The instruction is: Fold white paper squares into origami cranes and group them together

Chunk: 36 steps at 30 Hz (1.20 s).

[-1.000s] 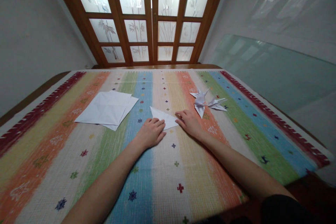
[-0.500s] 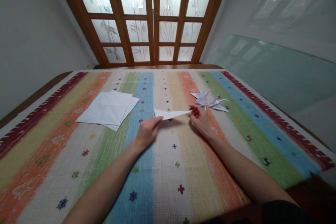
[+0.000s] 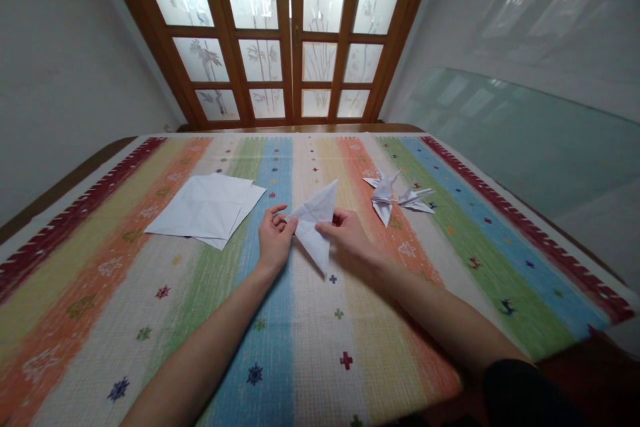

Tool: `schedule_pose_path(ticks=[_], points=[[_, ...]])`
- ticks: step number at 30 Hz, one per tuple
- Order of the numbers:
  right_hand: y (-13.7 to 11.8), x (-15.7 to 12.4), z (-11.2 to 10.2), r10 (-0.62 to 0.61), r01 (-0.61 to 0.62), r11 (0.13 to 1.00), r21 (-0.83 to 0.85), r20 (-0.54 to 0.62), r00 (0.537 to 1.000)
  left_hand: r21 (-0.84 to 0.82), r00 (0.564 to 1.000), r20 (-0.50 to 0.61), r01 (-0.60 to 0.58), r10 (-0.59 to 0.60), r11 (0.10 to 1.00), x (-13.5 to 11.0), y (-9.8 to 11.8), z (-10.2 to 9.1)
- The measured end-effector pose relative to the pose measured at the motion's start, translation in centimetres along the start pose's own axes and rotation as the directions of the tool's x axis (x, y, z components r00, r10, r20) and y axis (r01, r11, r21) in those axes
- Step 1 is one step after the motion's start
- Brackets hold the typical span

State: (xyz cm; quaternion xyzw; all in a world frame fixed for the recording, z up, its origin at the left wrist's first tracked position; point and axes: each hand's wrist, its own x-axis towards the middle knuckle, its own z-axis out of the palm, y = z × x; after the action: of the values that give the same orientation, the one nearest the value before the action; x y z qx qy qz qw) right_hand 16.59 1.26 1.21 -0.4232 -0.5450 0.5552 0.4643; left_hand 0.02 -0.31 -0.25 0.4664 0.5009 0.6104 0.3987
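Observation:
Both my hands hold one folded white paper (image 3: 316, 223) just above the striped tablecloth (image 3: 210, 320). The paper is a pointed, kite-like shape, tilted with one tip up and one tip down. My left hand (image 3: 274, 235) pinches its left corner with thumb and fingers. My right hand (image 3: 349, 235) grips its right side, fingers curled round the edge.
A small stack of flat white sheets (image 3: 206, 207) lies to the left on the cloth. Two finished paper cranes (image 3: 395, 195) sit to the right. Wooden doors with frosted glass (image 3: 287, 33) stand beyond the table's far edge.
The folded paper lay flat under my hands a second ago. Both hands lifted it off the cloth and turned it, so that it now stands tilted between them.

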Motion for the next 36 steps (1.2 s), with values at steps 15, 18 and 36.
schedule_pose_path(ticks=[15, 18, 36], points=[[0.3, -0.4, 0.9, -0.105, 0.108, 0.992, -0.057, 0.064, 0.992, 0.180, 0.924, 0.372, -0.159, 0.082, 0.971, -1.6, -0.5, 0.5], [0.4, -0.4, 0.7, -0.128, 0.132, 0.991, -0.025, 0.128, 0.983, 0.094, 0.917, 0.393, -0.118, 0.072, 0.989, -1.6, -0.2, 0.4], [1.0, -0.6, 0.5, -0.259, 0.262, 0.950, -0.168, 0.044, 0.965, 0.210, 0.904, 0.384, -0.284, 0.188, 0.936, -1.3, -1.2, 0.0]])
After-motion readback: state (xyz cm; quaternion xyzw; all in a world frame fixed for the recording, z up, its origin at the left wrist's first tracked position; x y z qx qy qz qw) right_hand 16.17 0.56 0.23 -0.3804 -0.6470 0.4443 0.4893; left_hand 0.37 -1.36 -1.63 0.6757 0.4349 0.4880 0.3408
